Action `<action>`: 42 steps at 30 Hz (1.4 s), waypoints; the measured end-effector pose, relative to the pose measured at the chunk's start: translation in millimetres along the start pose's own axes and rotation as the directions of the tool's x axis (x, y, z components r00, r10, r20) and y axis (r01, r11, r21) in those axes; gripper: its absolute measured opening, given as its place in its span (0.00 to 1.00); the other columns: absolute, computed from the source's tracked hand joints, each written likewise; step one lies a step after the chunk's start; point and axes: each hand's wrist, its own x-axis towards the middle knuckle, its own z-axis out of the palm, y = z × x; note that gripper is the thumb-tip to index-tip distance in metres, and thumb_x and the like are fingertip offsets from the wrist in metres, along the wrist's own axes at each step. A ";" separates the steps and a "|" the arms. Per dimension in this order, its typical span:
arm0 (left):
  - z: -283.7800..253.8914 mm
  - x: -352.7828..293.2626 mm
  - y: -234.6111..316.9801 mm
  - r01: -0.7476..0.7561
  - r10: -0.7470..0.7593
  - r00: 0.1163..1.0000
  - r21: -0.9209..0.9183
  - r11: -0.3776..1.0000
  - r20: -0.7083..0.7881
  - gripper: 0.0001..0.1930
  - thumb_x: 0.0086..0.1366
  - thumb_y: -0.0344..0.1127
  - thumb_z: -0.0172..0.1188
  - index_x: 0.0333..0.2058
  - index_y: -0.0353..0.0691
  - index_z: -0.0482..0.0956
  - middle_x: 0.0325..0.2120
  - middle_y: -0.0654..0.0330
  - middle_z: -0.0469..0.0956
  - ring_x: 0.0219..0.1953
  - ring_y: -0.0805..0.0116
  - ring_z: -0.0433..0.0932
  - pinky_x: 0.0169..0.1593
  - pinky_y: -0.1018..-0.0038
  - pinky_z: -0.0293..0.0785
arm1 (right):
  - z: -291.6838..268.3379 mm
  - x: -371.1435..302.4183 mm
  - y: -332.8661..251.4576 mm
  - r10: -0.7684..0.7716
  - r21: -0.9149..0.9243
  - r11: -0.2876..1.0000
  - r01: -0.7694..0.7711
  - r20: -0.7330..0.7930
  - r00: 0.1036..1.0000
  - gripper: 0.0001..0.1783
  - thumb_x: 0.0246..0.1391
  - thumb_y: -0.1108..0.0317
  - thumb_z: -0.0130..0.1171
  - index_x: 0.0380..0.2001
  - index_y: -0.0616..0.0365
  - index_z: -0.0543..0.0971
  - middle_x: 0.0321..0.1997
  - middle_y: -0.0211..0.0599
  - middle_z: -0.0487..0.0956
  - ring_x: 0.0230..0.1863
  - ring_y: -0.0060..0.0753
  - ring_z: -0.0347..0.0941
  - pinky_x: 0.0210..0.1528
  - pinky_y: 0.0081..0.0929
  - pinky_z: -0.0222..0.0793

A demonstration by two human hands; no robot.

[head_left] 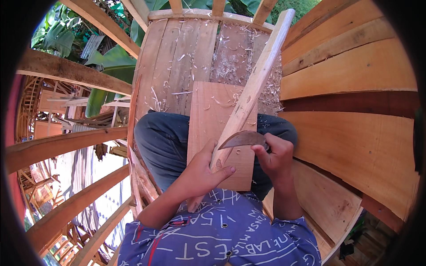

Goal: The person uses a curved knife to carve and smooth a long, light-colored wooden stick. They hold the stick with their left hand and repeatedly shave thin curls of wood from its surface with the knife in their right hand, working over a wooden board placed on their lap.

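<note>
My left hand [202, 170] grips the near end of a long pale wooden stick [259, 75] that slants up and away to the right. In my right hand [274, 157] is a curved dark blade [242, 139], its edge laid against the stick just above my left fingers. The stick rests over a flat reddish board [208, 122] lying across my lap, on my dark trousers [162, 142]. My blue printed shirt fills the bottom of the view.
Wood shavings [230, 66] litter a plank platform [177, 57] ahead. Stacked boards [355, 75] rise on the right. Rough timber beams [66, 144] frame the left, with open drop, roofs and green leaves [108, 66] beyond.
</note>
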 end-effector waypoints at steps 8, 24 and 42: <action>-5.5 -9.4 1.3 -0.085 0.088 0.996 0.091 0.992 -0.031 0.34 0.57 0.36 0.63 0.58 0.30 0.60 0.46 0.41 0.74 0.49 0.53 0.76 0.52 0.65 0.69 | 5.6 14.4 -2.6 -0.078 -0.134 0.988 0.075 -0.019 0.997 0.32 0.46 0.36 0.62 0.14 0.56 0.70 0.12 0.37 0.68 0.15 0.42 0.69 0.17 0.33 0.61; 1.6 -38.6 2.3 0.063 -0.089 0.983 0.163 0.985 0.160 0.26 0.59 0.37 0.64 0.50 0.32 0.63 0.32 0.49 0.73 0.37 0.62 0.75 0.41 0.67 0.70 | -50.3 54.6 58.8 0.361 0.130 0.932 -0.338 -0.424 0.831 0.32 0.58 0.44 0.57 0.20 0.67 0.72 0.14 0.47 0.65 0.19 0.45 0.52 0.22 0.30 0.58; -5.9 -16.1 2.8 0.102 -0.060 0.979 -0.213 0.972 0.194 0.33 0.60 0.35 0.60 0.59 0.28 0.56 0.35 0.58 0.68 0.38 0.72 0.67 0.44 0.74 0.65 | -3.7 10.1 -9.3 -0.081 -0.219 0.974 0.066 -0.062 0.995 0.33 0.43 0.34 0.62 0.13 0.54 0.70 0.11 0.36 0.68 0.14 0.41 0.69 0.16 0.33 0.62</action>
